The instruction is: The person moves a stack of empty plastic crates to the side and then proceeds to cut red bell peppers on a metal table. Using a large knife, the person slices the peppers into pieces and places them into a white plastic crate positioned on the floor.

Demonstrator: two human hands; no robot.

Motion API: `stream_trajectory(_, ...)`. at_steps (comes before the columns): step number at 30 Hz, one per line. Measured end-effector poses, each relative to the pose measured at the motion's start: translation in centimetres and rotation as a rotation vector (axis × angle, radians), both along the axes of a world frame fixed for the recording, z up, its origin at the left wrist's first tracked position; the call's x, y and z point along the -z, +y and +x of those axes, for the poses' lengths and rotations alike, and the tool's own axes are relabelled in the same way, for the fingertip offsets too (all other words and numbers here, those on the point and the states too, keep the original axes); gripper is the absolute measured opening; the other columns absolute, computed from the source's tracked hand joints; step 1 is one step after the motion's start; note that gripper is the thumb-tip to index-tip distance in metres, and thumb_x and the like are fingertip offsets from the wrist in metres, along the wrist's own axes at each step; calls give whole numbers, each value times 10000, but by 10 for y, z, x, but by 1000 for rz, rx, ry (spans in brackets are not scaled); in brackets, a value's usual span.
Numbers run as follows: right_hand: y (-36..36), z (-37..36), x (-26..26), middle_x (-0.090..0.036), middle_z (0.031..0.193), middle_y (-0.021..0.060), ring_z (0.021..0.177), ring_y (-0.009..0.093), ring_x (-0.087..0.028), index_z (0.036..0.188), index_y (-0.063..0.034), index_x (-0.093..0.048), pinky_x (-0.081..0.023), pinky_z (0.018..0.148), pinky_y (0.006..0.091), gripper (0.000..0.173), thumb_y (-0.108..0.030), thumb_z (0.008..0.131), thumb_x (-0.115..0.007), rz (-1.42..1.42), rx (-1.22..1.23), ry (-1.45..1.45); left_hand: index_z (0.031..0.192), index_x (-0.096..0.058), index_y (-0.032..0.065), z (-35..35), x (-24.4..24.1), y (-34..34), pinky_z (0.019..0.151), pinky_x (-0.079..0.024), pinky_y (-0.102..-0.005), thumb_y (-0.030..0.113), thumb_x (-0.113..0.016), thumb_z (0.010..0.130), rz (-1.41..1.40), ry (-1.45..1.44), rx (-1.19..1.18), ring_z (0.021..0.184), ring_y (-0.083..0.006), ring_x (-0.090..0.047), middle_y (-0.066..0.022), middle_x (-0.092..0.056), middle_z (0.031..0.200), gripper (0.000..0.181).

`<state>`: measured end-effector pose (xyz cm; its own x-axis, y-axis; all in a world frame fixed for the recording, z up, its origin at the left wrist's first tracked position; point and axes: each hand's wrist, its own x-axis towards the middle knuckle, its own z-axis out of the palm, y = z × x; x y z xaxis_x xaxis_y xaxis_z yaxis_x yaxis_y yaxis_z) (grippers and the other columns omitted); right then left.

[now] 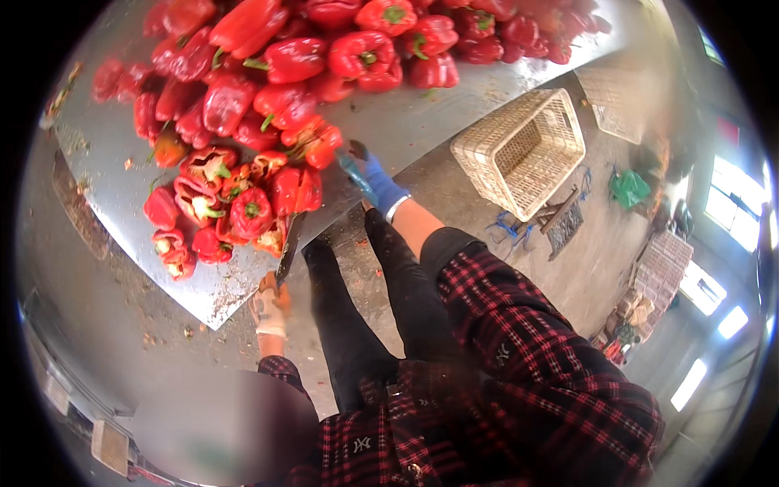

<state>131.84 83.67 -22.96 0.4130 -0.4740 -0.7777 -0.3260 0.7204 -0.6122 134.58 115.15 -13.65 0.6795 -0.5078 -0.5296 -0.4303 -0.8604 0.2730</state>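
Observation:
My left hand (271, 307), in a white glove with orange fingers, grips a knife (290, 248) at the table's near edge. The dark blade points up beside the cut peppers. Several red bell peppers (199, 198) near it are cut open, showing pale seed cores and green stems. My right hand (378, 181), in a blue glove, is over the table edge, just right of a split orange-red pepper (321, 143). Its blurred fingers look apart, and I see nothing between them. A large heap of red bell peppers (286, 58) covers the far part of the metal table (389, 125).
A woven basket (517, 152) lies tipped on the concrete floor to the right, with a small stool (563, 222) and blue straps (514, 228) beside it. Farther off are a green bag (630, 187) and stacked crates (663, 262). Pepper scraps (228, 289) litter the table corner.

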Motion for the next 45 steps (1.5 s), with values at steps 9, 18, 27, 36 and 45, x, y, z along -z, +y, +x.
stream_trajectory(9, -8, -73, -10, -600, 1082, 117, 934, 177, -581, 1195, 22, -522, -488, 774, 290, 376, -83, 850, -625, -92, -10, -33, 1152, -584, 15, -49, 6, 29, 864, -474, -381, 203, -573, 832, -170, 98, -321, 957, -315, -613, -200, -623, 1065, 370)
stream_trajectory(18, -153, -316, 64, -602, 1132, 168, 1029, 191, -575, 1256, 36, -488, -480, 836, 295, 539, -167, 797, -686, -738, -306, 623, 883, -582, -1, -113, -30, -55, 466, -434, -272, 144, -664, 806, -396, 429, -445, 521, -99, -534, -44, -583, 640, 184)
stream_trajectory(27, -246, -361, 76, -547, 1185, 274, 1111, 394, -528, 1265, -6, -469, -429, 934, 413, 646, -308, 712, -614, -882, -754, 1146, 831, -561, 45, -162, 34, -88, 412, -383, -226, 101, -604, 830, -250, 883, -544, 477, -46, -485, 18, -528, 580, 71)
stream_trajectory(36, -275, -387, 142, -650, 970, 198, 931, 336, -623, 1012, -95, -670, -482, 816, 424, 338, -308, 755, -612, -822, -780, 1147, 822, -571, 24, -183, 56, -127, 430, -393, -233, 74, -599, 806, -274, 864, -600, 479, -65, -499, -3, -540, 571, 60)
stream_trajectory(45, -248, -377, 63, -647, 852, 174, 851, 342, -613, 900, -108, -675, -475, 765, 439, 248, -291, 741, -617, -927, -978, 968, 839, -577, 19, -171, 27, -144, 444, -388, -244, 90, -617, 810, -258, 828, -403, 498, -50, -482, 12, -534, 586, 87)
